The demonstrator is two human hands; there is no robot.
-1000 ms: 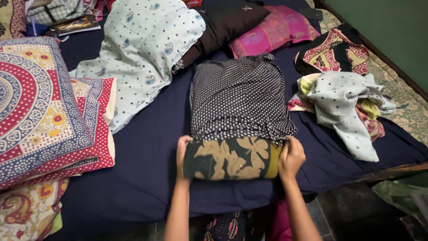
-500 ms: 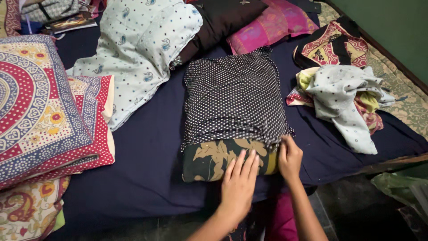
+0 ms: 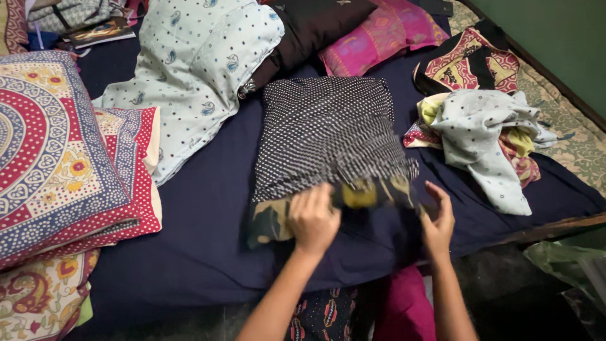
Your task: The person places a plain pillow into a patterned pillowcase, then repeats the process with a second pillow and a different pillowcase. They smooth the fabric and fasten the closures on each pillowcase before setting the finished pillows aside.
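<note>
The dotted black garment (image 3: 331,136) lies on the dark blue bed sheet (image 3: 202,221), straight ahead of the person, its long axis running away from them toward the pillows at the head of the bed (image 3: 568,224). Its near end is a dark band with a pale leaf print (image 3: 271,221), and both hands are at that end. The left hand (image 3: 314,219) is closed on the printed band, fingers curled over the cloth near its middle. The right hand (image 3: 438,221) sits at the right near corner with fingers spread and loose; whether it pinches the edge cannot be told, as that part is blurred. The hands are apart, the left one further onto the garment, the right one just at its edge. A crumpled pale cloth pile (image 3: 489,136) lies to the right, well apart, and a patterned red cushion (image 3: 57,151) to the left
</note>
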